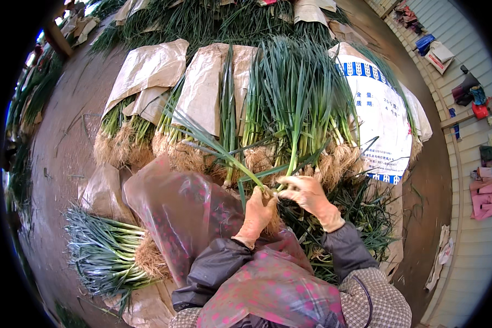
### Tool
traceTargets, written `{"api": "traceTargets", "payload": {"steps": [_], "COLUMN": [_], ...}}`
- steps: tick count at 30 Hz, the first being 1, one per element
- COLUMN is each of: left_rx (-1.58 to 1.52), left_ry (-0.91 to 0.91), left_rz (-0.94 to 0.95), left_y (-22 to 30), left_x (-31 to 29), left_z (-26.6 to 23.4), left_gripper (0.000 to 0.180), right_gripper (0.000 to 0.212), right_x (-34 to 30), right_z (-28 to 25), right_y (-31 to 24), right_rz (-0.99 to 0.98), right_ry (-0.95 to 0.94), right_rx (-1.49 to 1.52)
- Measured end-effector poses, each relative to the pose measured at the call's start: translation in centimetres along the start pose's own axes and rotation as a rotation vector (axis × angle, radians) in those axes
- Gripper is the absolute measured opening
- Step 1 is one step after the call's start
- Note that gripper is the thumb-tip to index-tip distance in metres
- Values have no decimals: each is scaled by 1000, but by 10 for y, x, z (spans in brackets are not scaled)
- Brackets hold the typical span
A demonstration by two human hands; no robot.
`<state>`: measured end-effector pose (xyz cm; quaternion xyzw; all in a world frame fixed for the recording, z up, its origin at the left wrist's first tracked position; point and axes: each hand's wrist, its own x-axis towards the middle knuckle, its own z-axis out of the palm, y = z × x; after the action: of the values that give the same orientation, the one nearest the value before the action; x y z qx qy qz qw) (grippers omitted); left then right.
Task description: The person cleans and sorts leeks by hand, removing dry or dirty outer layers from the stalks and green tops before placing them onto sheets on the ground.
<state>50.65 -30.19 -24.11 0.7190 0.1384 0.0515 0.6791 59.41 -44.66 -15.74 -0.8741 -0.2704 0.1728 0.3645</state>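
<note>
In pale orange gloves, both my hands work close together above my lap. My left hand (257, 215) is closed around the lower end of a green garlic stalk (238, 164), whose leaves slant up to the left. Its pale roots (273, 221) hang below, partly behind the fingers. My right hand (307, 198) comes in from the right, thumb and fingertips pinched at the base of that same stalk; the exact spot between the fingertips is hidden. A loose long leaf (311, 157) crosses just above the hands. Bundled green garlic (295, 82) lies right in front, roots toward me.
Brown paper sheets (147, 71) and a white printed sack (382, 115) cover parts of the row. A bundle (112, 251) lies at my left; leaf scraps (355, 218) pile at my right. A speckled plastic apron (180, 213) covers my lap. A corrugated wall (475, 246) stands far right.
</note>
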Motion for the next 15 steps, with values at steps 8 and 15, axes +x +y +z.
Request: {"api": "traceTargets", "payload": {"steps": [8, 15], "left_rx": [113, 177], "left_ry": [-8, 35], "left_rz": [12, 133], "left_y": [-6, 0], "left_x": [-4, -1], "left_z": [-2, -11], "left_gripper": [51, 66], "right_gripper": [25, 24], "right_x": [30, -22], "right_z": [33, 29], "right_y": [34, -33], "right_rz": [94, 265], "right_ry": [-252, 65], "right_rx": [57, 978]}}
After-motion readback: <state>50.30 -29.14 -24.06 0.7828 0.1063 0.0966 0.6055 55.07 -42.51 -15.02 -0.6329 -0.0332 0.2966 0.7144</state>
